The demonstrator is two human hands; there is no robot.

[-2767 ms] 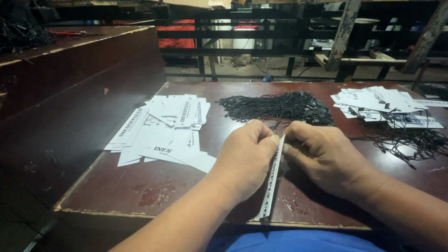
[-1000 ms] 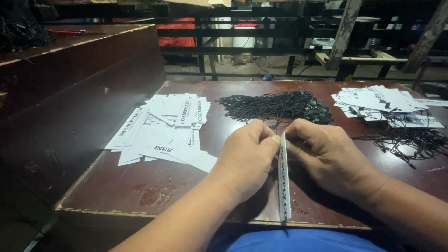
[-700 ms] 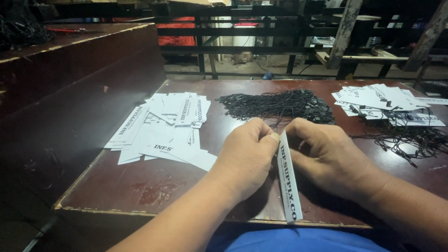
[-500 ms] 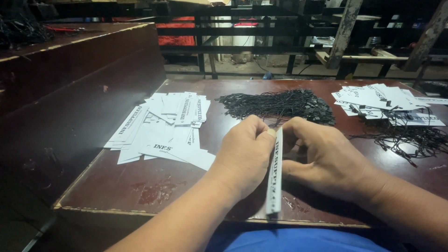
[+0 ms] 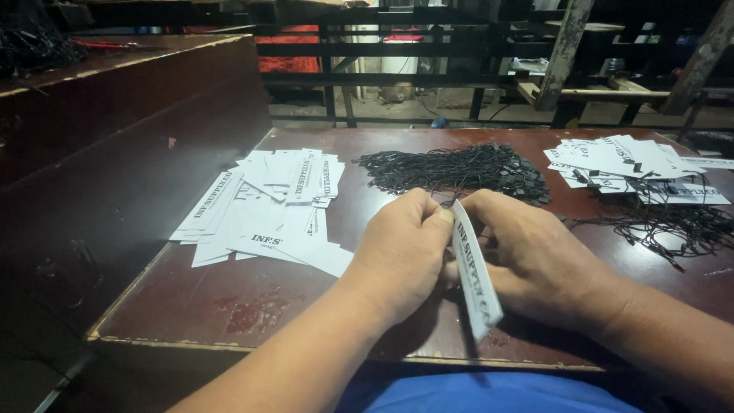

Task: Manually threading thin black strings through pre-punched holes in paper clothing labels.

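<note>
My left hand (image 5: 401,256) and my right hand (image 5: 527,256) meet over the near edge of a dark red table (image 5: 229,306). Between them stands a long white paper tag (image 5: 475,279) with black print, held at its top end by the fingertips of both hands and hanging toward me. Whether a cord is in my fingers cannot be told. A heap of black string loops (image 5: 459,168) lies just beyond my hands.
A spread of white printed tags (image 5: 267,210) lies to the left. At the right, more white tags (image 5: 627,160) sit with black cords (image 5: 673,222) tangled over them. A dark wooden wall (image 5: 115,153) rises on the left; metal racks (image 5: 428,53) stand behind.
The tag has turned in my fingers from edge-on to showing its printed face, and its lower end has swung a little to the right. Both hands stay in place.
</note>
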